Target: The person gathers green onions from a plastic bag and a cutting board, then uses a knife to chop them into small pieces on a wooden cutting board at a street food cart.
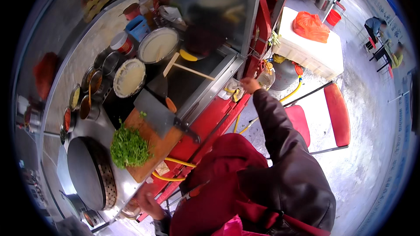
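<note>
My right hand (251,85) is stretched out to the red ledge of the stall, at the edge of a crumpled white and yellow cloth (232,90). Whether its fingers grip the cloth is hard to see. Low at the counter's front edge, my left hand (149,202) is blurred, its fingers apart and nothing visible in them. Between the two, a wooden cutting board (137,172) carries a heap of chopped green herbs (128,147). A broad cleaver (156,113) lies across the board, its black handle jutting over the front edge.
A round crepe griddle (86,173) stands left of the board. Behind are a bowl of batter (130,78), a larger batter basin (158,45), a wooden T-shaped spreader (193,68) and several sauce pots. A red chair (337,114) and a gas cylinder (284,75) stand at right.
</note>
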### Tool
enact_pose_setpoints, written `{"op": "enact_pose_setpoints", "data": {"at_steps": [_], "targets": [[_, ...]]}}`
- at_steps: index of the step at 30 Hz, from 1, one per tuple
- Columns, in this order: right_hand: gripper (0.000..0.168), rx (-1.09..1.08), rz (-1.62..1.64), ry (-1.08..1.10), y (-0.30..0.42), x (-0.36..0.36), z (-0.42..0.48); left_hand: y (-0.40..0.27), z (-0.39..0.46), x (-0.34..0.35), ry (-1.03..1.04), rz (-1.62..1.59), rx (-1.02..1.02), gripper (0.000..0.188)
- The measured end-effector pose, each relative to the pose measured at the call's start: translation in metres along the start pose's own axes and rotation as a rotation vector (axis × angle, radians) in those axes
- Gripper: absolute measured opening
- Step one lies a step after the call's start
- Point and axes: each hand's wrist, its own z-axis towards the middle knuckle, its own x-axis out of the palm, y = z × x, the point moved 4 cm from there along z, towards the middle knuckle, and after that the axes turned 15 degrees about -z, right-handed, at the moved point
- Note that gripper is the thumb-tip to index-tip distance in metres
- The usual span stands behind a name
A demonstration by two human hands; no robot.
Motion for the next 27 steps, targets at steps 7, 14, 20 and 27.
{"op": "enact_pose_setpoints", "data": {"at_steps": [7, 14, 20, 27], "targets": [[0.036, -0.008, -0.494, -0.147, -0.076, 0.179, 0.062, 0.073, -0.052, 0.092, 0.449, -0.215, -0.479, 0.023], [0.041, 0.173, 0.301, -0.167, -0.074, 0.158, 0.043, 0.133, -0.079, 0.165, 0.806, -0.274, -0.76, 0.025], [0.017, 0.073, 1.192, -0.001, -0.007, 0.048, -0.06, 0.116, -0.045, 0.222, 0.936, -0.524, -0.681, 0.04], [0.033, -0.497, 0.928, 0.4, 0.135, -0.04, -0.207, 0.045, -0.013, 0.297, 0.977, -0.802, -0.293, 0.017]]}}
